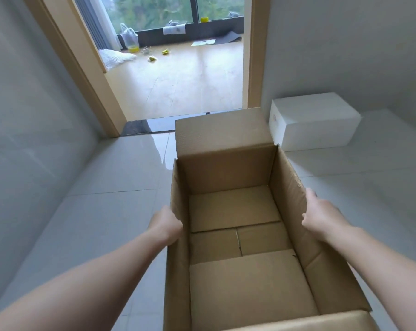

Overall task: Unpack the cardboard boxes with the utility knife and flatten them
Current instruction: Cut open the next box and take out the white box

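Left hand point(166, 224) and right hand point(318, 215) each grip opposite side walls of open, empty brown cardboard box point(228, 173) above grey tiled floor point(101, 211); box's long axis runs away from person.

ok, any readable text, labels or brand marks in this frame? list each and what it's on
Nothing is legible.
White foam box: a small label with a reddish mark on its left face, too small and blurred to read.
Cardboard box: no print on any visible face or flap.
Sheet on the far room's floor: dark specks, unreadable.
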The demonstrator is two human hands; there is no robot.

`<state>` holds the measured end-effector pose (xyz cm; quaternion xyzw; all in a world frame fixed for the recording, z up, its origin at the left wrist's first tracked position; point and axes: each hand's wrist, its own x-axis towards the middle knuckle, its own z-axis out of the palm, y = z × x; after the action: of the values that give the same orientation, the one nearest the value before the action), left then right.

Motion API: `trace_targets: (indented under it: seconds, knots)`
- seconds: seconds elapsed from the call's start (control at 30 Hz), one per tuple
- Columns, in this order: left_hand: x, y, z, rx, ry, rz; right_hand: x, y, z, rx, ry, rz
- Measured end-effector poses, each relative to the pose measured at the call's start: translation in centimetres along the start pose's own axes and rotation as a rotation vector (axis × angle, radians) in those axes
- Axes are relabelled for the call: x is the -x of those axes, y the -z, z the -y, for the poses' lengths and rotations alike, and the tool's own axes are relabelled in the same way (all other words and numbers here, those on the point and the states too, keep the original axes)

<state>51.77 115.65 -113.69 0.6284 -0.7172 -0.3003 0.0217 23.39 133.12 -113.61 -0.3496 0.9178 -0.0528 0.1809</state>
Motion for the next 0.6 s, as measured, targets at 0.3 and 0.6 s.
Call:
trace_targets:
  seconds: [0.3, 0.6]
  knots:
    - [-5.5, 13.1, 7.3, 0.077, -0.071, -0.155, 3.7, 1.0, 14.9, -0.134, 0.173, -0.075]
    - [-9.2, 23.6, 18.6, 0.062, -0.003, -0.162, 8.6, -4.1, 29.8, -0.25, 0.203, 0.015]
